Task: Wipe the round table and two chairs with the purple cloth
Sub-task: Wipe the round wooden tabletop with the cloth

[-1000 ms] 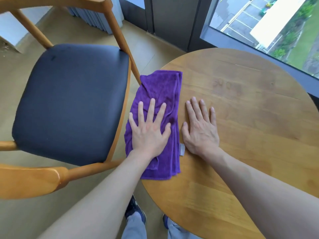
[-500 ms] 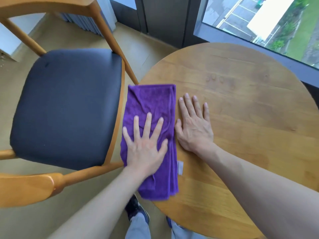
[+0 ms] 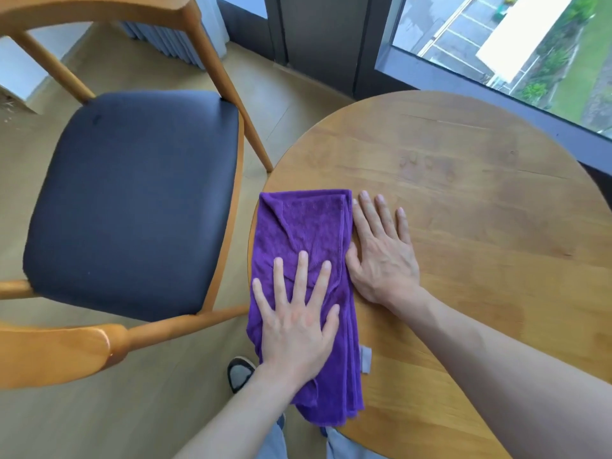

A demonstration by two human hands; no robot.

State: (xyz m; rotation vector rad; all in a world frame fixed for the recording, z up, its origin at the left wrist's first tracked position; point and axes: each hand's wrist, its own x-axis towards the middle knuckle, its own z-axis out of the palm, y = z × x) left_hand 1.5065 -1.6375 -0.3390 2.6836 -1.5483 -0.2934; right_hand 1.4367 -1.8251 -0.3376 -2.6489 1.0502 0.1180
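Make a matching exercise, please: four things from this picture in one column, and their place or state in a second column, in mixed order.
Things
1. left hand
2. right hand
3. purple cloth
4. chair

Places or states
A. flat on the bare wood of the round table
B. stands left of the table
C. pressed flat on the cloth
D. lies at the table's left edge

Pairs: 1-C, 2-A, 3-D, 4-B

A round wooden desk [image 3: 480, 200] carries a folded purple cloth [image 3: 304, 226] along its left edge, partly overhanging.
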